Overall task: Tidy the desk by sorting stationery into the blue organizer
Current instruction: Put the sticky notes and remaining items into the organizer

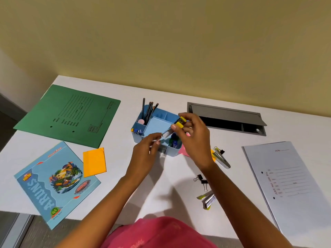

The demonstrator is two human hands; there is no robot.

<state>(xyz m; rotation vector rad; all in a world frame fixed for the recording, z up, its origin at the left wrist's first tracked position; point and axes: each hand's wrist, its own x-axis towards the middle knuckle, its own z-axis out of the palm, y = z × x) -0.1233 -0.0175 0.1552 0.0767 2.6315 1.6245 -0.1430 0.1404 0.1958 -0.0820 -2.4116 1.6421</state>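
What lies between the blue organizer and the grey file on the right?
Head view: a pink note, then an orange note, staple strips and a black binder clip, partly behind the right hand.

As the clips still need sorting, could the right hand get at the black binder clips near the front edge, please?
Probably, but not at once: the right hand pinches a yellow item over the blue organizer. The binder clips lie uncovered on the desk beside that forearm.

The pink note (pixel 185 152) is mostly hidden by the organizer (pixel 171 153) and the right hand (pixel 194 140); the grey folder (pixel 290 185) is cut off by the edge.
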